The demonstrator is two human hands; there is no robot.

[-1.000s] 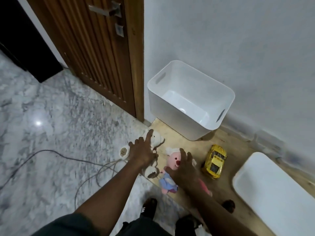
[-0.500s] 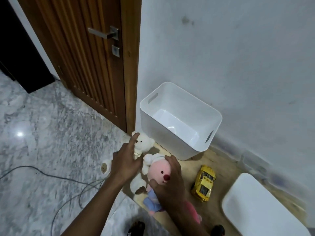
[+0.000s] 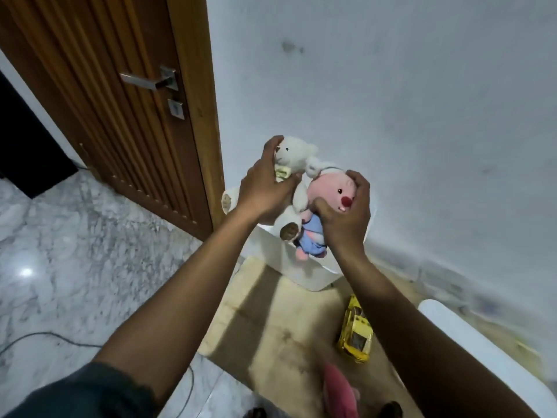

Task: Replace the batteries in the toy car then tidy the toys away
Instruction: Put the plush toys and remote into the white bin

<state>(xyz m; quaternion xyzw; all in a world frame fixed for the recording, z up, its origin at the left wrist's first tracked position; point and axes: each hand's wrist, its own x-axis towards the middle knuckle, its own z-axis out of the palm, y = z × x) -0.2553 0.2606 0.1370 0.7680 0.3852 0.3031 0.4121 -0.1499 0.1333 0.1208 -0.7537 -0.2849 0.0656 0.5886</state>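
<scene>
Two soft toys are up in the air in front of you, one in each hand. Your left hand point(image 3: 265, 184) is wrapped around the body of the white teddy bear point(image 3: 294, 173), fingers curled behind its head and thumb across its chest, so the bear sits upright with its face turned toward you and its brown-soled feet hanging below your palm. Your right hand point(image 3: 343, 212) is clamped on the pink plush doll point(image 3: 330, 194), fingers arched over the top of its round pink head and thumb pressing in under its chin; its blue-clad body and pink feet dangle beneath. The two toys touch side by side, the bear's arm against the doll's cheek.

Both toys hang above the white storage bin point(image 3: 301, 267), which stands on the floor against the pale wall point(image 3: 391, 101), just beside the wooden door point(image 3: 120, 116). Your hands and the toys hide most of the bin's opening, so you cannot tell what lies inside.

Down on the tan mat point(image 3: 271, 327), the yellow toy car point(image 3: 357, 334) rests on its wheels, well apart from your hands and near your right forearm. A white lid point(image 3: 488, 357) lies at the right edge of the mat. A blurred pink object point(image 3: 339, 390) sits at the bottom of the view; what it is cannot be made out. A thin cable point(image 3: 45, 337) trails over the marble floor point(image 3: 75, 251) on your left.
</scene>
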